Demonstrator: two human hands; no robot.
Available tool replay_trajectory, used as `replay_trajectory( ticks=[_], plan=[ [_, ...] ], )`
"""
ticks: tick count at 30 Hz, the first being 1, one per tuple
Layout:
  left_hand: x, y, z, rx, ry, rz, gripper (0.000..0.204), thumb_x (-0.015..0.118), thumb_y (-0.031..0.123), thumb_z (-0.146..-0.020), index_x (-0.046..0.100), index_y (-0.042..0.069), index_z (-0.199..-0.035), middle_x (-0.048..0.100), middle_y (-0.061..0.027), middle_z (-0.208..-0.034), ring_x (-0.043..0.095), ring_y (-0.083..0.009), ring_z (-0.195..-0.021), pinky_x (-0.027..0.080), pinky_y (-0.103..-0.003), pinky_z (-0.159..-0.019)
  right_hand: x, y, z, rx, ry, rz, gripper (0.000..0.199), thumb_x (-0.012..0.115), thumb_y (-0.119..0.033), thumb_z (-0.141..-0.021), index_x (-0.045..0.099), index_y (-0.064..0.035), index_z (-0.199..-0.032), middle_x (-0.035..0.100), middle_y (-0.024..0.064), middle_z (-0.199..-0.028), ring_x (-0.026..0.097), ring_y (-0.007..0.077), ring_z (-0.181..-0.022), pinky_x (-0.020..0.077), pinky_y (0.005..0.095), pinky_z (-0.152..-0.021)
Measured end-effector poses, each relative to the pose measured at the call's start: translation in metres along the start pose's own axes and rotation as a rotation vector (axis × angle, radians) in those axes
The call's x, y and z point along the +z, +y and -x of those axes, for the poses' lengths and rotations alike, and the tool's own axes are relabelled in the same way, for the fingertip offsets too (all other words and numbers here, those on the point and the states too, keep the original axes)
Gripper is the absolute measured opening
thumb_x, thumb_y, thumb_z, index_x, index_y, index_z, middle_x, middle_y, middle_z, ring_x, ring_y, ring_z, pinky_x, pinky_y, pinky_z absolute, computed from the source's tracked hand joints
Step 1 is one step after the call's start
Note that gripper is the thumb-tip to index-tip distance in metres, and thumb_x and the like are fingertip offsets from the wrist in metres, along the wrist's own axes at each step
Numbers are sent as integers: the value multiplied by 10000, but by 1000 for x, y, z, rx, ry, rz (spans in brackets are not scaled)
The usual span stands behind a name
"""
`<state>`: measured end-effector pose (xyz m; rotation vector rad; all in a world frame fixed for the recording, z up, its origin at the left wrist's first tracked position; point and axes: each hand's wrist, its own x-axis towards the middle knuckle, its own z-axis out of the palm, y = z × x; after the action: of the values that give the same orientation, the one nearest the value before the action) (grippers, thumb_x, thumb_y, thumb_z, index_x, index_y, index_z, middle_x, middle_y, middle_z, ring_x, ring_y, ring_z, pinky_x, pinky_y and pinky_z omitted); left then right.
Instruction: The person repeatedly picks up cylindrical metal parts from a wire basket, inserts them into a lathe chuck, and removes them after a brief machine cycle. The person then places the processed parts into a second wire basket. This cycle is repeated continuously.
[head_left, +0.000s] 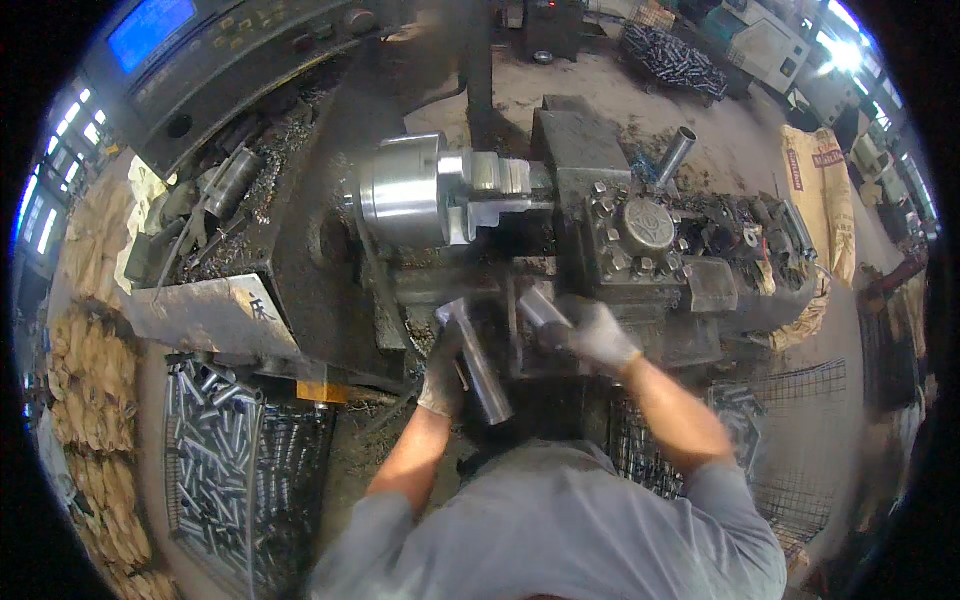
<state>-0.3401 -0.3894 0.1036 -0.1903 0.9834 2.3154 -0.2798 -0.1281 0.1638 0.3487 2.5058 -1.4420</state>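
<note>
My left hand (443, 375), in a dirty work glove, is closed round a long shiny metal tube (485, 378) that slants down to the right in front of the lathe. My right hand (598, 338), in a paler glove with dark fingers, grips a second metal tube (541, 306), whose bare end points up and left. Above both hands is the lathe chuck (403, 190), its stepped jaws (500, 175) facing right. The bolted tool post (640, 228) stands just beyond my right hand. Both tubes are apart from the chuck.
Wire baskets of metal tubes stand at lower left (215, 450) and lower right (740, 405). One tube (677, 155) leans upright behind the tool post. A control panel (230, 60) overhangs the upper left. Sacks (820, 190) stand at right, and a heaped cart (675, 65) farther back.
</note>
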Motion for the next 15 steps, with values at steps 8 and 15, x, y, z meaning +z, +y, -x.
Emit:
replay_trajectory(
  ticks=[8,15],
  plan=[
    [126,16,8,505,-159,-144,520,560,299,-1048,495,30,-1488,603,-122,-1420,564,-254,-1330,446,-437,-1149,-19,-108,10,-84,42,25,904,912,-467,-694,566,-10,-1392,719,250,-1215,734,357,-1090,582,438,-956],
    [28,17,3,375,246,-802,348,632,91,-1004,648,5,-1340,692,-84,-1263,612,-152,-1176,491,-330,-1051,-190,-143,-77,-581,241,999,732,856,-254,-708,599,-51,-1362,726,223,-1178,726,416,-1054,604,479,-886]
  ],
)
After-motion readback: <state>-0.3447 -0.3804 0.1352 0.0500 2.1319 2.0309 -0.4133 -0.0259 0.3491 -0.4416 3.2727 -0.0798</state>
